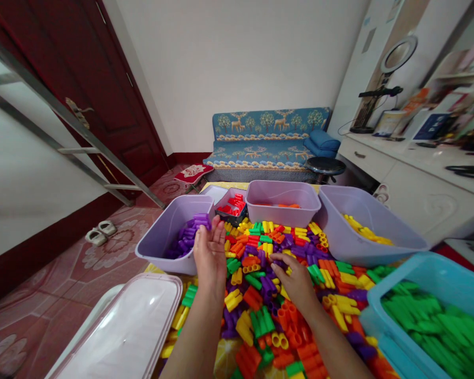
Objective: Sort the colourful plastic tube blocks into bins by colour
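Evidently, in the head view the left hand is raised at the near right edge of the left lavender bin, palm showing and thumb apart from the fingers. Purple tubes lie in that bin, some rising beside the thumb; whether the hand holds any, I cannot tell. The right hand reaches low over the middle of the mixed tubes, fingers bent, thumb and forefinger only narrowly apart; whether they grip anything is unclear.

Beyond the pile, a small box holds red pieces, the far middle bin orange ones, and the far right bin yellow ones. Near right, a teal bin holds green ones; near left lies a pale lid.

As I judge it, loose tubes could slip if the left fingers relax short of the rim. Colours lie so tangled that a hasty pinch might lift the wrong one, and a dragging forearm could roll tubes off the near side.
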Available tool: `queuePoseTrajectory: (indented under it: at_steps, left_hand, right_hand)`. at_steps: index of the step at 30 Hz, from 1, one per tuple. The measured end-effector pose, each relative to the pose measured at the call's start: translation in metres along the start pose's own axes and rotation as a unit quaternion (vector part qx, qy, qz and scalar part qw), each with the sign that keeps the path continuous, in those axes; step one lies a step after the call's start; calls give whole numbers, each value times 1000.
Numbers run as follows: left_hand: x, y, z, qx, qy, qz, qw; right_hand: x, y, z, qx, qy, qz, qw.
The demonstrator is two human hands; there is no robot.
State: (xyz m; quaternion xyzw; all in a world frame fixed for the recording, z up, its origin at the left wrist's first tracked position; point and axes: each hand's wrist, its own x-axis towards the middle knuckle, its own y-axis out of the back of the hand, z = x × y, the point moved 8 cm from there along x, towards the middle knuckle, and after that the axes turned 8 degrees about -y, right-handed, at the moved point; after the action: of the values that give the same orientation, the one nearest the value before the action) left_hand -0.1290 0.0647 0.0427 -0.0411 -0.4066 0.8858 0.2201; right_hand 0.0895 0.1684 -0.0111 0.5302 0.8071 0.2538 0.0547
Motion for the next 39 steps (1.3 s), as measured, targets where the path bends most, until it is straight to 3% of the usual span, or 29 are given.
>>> queuePoseTrajectory:
  at_steps: [4,8,11,14,16,19,22,24,27,29,31,39]
  left_hand:
    - [30,6,16,-105,70,40,991]
    - [39,4,20,-114,72,23,991]
    - [29,-3,10,-25,69,-38,997]
    - [14,-5,-7,169,70,-109,977]
    - [3,-9,-11,346,26,-191,918]
    - [-16,-19,-6,574,-86,-321,748]
    - [-28,-17,1,707,-124,-364,593]
    - [-31,-8,1,756,-85,-373,531]
    - [-32,5,-8,789,-17,-377,485]
    - [-31,11,-15,793,-2,-370,484]
    - [-29,13,-22,780,-14,-363,509]
    - [-54,-16,-53,528,-106,-445,715]
  right_hand:
    - [0,0,0,0,0,5,1000]
    - [0,0,-1,1,1,4,1000]
    - [-1,1,-2,3,1,0,1000]
    - [-1,0,-2,-2,0,-5,1000]
    - [-1,0,-2,-6,0,-7,1000]
    - [-1,-2,-1,-10,0,-10,1000]
    - [-1,-2,-2,-13,-1,-10,1000]
    - [-1,-1,-2,-11,-3,-7,1000]
    - [-1,0,-2,-8,-3,-6,1000]
    - [-1,-1,-3,-10,-1,-8,1000]
    - [-2,-2,-3,-14,1,-13,1000]
    - [0,-3,1,-24,-3,-4,1000]
